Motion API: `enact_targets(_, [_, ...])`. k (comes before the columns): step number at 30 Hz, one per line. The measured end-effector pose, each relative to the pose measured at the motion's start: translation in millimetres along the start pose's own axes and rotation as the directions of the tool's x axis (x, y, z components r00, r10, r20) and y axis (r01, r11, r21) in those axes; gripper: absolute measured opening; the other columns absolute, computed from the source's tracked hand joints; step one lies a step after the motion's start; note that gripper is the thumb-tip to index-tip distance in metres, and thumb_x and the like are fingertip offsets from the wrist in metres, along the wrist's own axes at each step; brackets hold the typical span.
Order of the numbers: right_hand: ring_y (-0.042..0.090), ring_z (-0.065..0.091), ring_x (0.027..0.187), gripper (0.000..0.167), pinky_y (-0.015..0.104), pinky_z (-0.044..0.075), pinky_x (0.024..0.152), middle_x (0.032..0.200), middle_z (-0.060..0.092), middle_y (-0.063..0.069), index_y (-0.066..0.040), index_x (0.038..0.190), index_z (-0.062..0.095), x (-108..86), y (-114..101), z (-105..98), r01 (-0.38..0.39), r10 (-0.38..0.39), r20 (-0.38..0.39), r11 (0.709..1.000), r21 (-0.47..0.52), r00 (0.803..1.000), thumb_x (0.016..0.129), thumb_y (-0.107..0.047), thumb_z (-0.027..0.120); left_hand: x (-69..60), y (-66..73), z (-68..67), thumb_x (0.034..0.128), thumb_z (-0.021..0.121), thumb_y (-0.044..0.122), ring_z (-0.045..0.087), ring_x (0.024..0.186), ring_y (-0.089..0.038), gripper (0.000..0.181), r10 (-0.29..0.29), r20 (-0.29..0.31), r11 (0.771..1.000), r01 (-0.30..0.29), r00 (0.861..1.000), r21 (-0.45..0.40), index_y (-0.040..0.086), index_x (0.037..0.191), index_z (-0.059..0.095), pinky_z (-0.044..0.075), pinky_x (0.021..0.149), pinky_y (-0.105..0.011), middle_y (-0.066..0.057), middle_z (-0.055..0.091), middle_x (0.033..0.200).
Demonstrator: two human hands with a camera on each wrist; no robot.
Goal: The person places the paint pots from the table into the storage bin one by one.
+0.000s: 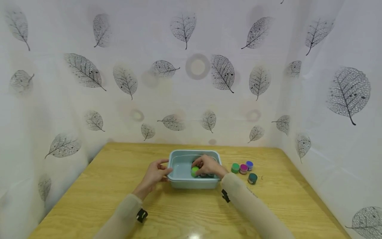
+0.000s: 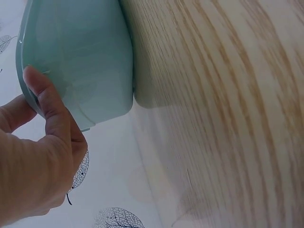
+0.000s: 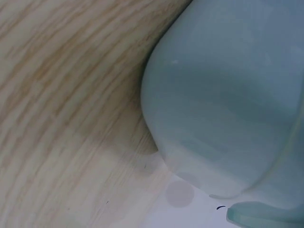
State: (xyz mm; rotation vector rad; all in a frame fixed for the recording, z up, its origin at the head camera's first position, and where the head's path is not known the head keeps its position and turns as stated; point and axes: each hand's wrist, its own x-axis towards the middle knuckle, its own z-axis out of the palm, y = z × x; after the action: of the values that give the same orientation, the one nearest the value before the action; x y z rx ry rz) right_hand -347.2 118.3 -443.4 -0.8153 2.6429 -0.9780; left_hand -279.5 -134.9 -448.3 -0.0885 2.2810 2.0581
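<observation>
A light blue plastic basin [image 1: 191, 184] stands on the wooden table. My left hand [image 1: 155, 173] holds its left rim, thumb and fingers on either side of the edge, as the left wrist view shows with the basin wall [image 2: 95, 61] close by. Inside the basin, my right hand [image 1: 207, 165] pinches a small lime-green paint jar [image 1: 195, 171]. More small jars lie by it, partly hidden under that hand. In the right wrist view the basin's outer wall [image 3: 223, 104] fills much of the picture, and the right hand is out of sight there.
Right of the basin stand several small jars: a green one [image 1: 235, 168], a magenta one [image 1: 243, 169], a blue one [image 1: 249, 165] and a dark teal one [image 1: 252, 179]. A white leaf-print curtain [image 1: 197, 96] hangs behind the table [image 1: 125, 159].
</observation>
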Motion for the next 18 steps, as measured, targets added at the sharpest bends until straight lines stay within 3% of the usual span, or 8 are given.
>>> enact_targets(11, [0.013,0.063,0.09,0.038,0.028,0.056,0.076,0.104,0.072,0.005,-0.006,0.114,0.072,-2.0,-0.7,-3.3,0.009,-0.009,0.003,1.0,0.028,1.0,0.078,-0.008,0.082,-0.5,0.8,-0.2,0.0875,0.069,-0.002,0.066,0.07,-0.02,0.05,0.012,0.009,1.0,-0.012,1.0,-0.01,0.0,0.136,0.054,0.059,0.055,-0.029,-0.009,0.054,0.088])
enact_targets(18, [0.022,0.066,0.079,0.037,0.032,0.059,0.068,0.102,0.072,0.02,0.004,0.117,0.068,-13.2,-5.7,-15.1,0.063,-0.068,0.024,0.981,0.183,0.997,0.082,-0.001,0.075,-0.9,0.6,0.2,0.0873,0.069,-0.002,0.066,0.071,-0.021,0.051,0.005,0.004,1.0,-0.005,1.0,-0.007,-0.001,0.136,0.054,0.059,0.054,-0.028,-0.009,0.054,0.088])
